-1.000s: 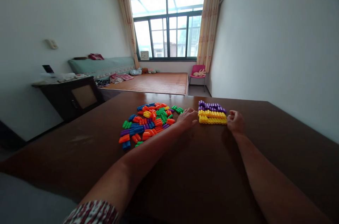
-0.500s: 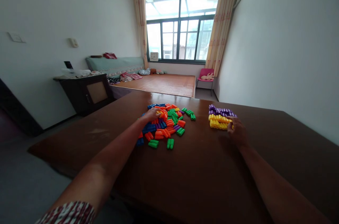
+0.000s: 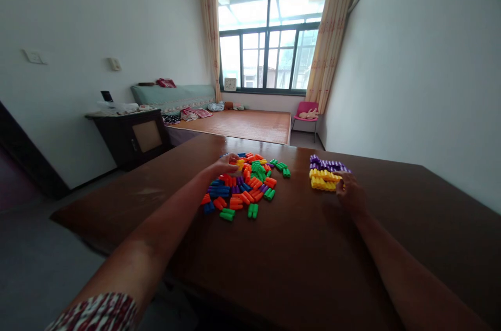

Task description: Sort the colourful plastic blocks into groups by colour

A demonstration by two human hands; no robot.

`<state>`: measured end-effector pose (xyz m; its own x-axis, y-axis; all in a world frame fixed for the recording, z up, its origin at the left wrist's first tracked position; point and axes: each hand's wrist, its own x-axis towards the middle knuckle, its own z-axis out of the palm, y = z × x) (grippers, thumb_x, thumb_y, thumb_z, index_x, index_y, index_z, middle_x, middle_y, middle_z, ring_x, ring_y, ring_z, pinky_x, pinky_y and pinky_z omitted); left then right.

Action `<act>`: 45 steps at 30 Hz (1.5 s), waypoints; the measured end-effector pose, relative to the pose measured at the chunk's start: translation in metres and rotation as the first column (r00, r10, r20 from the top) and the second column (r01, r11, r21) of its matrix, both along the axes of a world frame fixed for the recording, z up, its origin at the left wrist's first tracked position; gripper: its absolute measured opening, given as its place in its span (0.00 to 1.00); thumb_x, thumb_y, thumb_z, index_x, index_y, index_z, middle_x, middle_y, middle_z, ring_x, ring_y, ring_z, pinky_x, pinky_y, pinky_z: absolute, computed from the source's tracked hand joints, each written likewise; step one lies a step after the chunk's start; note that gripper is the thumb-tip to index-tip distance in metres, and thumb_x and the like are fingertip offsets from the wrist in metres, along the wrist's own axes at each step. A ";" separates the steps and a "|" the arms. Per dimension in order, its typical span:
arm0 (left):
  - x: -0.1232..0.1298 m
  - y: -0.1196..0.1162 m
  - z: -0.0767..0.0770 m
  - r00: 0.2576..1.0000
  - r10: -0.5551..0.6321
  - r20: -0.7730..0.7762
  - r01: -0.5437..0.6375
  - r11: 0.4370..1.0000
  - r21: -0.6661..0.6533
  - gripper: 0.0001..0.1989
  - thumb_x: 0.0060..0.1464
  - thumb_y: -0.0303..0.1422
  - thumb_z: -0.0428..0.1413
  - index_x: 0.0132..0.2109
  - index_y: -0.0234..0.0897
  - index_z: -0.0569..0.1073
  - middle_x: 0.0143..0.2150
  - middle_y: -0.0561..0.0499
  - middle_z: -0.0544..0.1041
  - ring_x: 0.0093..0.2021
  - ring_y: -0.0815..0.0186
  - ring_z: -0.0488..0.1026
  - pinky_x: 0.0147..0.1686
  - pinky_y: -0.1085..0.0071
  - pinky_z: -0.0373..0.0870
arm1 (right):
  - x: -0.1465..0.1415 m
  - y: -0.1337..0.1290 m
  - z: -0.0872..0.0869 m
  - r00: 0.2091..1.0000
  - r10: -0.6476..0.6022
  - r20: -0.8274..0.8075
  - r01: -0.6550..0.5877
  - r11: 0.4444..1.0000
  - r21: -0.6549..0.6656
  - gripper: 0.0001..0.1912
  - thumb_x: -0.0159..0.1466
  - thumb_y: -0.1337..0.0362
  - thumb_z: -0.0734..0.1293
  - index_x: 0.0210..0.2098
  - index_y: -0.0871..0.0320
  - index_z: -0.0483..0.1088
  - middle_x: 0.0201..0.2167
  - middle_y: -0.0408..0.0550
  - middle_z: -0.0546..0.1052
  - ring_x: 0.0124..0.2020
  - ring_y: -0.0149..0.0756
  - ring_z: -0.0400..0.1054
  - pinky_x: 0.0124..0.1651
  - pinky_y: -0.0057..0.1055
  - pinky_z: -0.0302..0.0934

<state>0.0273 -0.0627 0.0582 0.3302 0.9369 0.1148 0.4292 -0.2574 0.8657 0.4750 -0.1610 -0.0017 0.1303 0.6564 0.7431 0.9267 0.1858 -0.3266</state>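
My left hand [image 3: 226,164] is over the far left side of a loose pile of plastic building blocks [image 3: 256,183] in orange, green, blue and purple. Its fingers are closed on a yellow block [image 3: 240,164], just above the pile. Off to the right, my right hand [image 3: 350,191] grips the near right end of a row of yellow blocks [image 3: 324,180] joined side by side. Behind that row, and close against it, lie rows of purple blocks [image 3: 326,164]. The fingertips of my right hand are partly hidden.
Everything lies on a glossy brown table [image 3: 289,252]. Stray green blocks [image 3: 227,214] sit at the pile's near edge. Beyond the table are a bed [image 3: 250,125], a pink chair [image 3: 306,110] and a dark cabinet [image 3: 129,138] at left.
My left hand has lifted slightly with the yellow block, which now shows more clearly between the fingers. My right hand stays on the yellow row. The view has shifted a little.
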 end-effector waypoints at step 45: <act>0.183 -0.062 0.000 0.646 -0.107 -0.756 0.461 0.844 0.275 0.21 0.41 0.25 0.60 0.47 0.36 0.74 0.46 0.45 0.77 0.48 0.55 0.73 0.46 0.69 0.67 | -0.032 -0.013 0.032 0.927 0.365 -0.088 -0.323 0.657 -0.681 0.21 0.48 0.49 0.73 0.37 0.55 0.74 0.34 0.46 0.77 0.34 0.38 0.70 0.35 0.29 0.61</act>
<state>0.2108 -0.1242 0.0583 0.7147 0.6953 0.0762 0.6857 -0.7180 0.1196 0.4426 -0.1742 0.0299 -0.2330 0.9690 0.0818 0.8613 0.2447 -0.4453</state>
